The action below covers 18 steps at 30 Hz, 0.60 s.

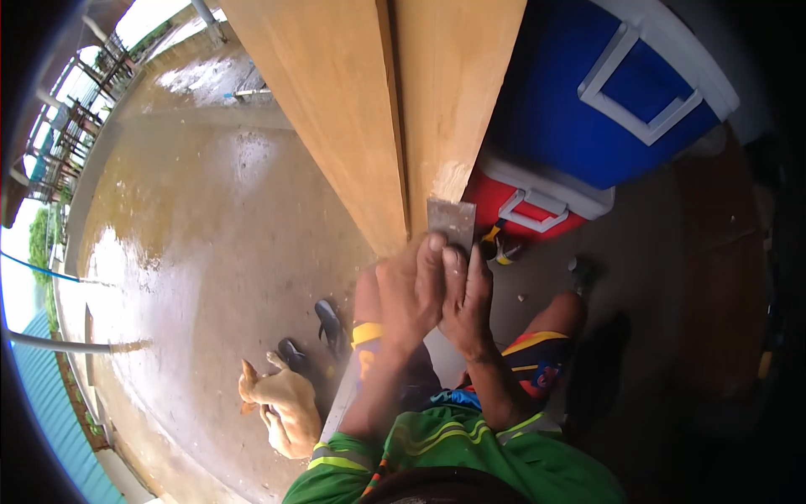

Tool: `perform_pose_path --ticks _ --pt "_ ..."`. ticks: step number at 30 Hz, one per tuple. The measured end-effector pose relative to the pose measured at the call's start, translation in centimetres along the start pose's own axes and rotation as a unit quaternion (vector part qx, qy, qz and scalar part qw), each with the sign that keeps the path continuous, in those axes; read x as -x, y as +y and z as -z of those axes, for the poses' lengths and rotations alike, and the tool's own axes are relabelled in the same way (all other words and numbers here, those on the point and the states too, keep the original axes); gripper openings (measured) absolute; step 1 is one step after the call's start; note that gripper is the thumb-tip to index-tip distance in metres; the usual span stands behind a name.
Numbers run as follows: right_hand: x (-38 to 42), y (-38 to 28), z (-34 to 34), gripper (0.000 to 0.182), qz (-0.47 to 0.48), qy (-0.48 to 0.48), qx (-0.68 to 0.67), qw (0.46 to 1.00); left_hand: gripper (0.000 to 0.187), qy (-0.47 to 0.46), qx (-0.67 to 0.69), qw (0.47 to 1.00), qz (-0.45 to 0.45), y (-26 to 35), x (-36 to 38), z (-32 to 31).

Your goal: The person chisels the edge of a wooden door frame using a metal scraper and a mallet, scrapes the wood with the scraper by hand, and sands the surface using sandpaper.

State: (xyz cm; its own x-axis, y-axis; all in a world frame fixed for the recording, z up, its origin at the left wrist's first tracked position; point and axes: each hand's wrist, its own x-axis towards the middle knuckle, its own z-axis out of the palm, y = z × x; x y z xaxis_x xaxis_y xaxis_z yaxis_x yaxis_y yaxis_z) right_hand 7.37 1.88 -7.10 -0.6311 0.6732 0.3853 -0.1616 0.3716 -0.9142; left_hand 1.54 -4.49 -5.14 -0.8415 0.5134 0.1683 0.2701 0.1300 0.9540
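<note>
A flat rectangular metal scraper (452, 218) is held between my two hands at the near end of a light wooden board (457, 76). My left hand (407, 290) is closed, with a fingertip pressed on the lower left of the metal. My right hand (467, 302) is closed as well, its digits lying along the scraper's lower right. The scraper's lower part is hidden behind my fingers. Just beyond its top edge, a pale putty-like smear (452, 178) covers the board's surface. Another wooden panel (323, 84) runs alongside on the left, separated by a dark gap.
A blue cooler (546, 101) with a white handle stands at the right, near a smaller red cooler (495, 195). A tan dog (288, 412) lies on the floor at the lower left, by a pair of dark flip-flops (328, 321). Wet concrete (210, 193) stretches to the left.
</note>
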Motion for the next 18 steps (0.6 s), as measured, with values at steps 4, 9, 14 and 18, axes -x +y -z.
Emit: perform_pose_path --ticks 4,9,14,18 --pt "-0.1 -0.8 0.2 0.014 0.029 0.011 0.03 0.999 0.037 0.0 -0.047 0.998 -0.038 -0.5 0.3 -0.4" --pt "-1.2 -2.0 0.0 0.013 0.065 0.018 0.102 0.992 0.044 0.013 0.122 0.992 0.012 1.4 -0.6 0.2" --pt "0.2 -1.2 -0.1 0.017 0.004 0.006 0.033 0.999 0.044 -0.017 0.052 0.998 0.015 -1.2 0.8 0.0" --pt "0.5 -1.4 0.0 0.024 -0.049 -0.008 0.046 0.998 0.044 -0.004 0.095 0.995 0.025 -0.9 0.7 -0.2"
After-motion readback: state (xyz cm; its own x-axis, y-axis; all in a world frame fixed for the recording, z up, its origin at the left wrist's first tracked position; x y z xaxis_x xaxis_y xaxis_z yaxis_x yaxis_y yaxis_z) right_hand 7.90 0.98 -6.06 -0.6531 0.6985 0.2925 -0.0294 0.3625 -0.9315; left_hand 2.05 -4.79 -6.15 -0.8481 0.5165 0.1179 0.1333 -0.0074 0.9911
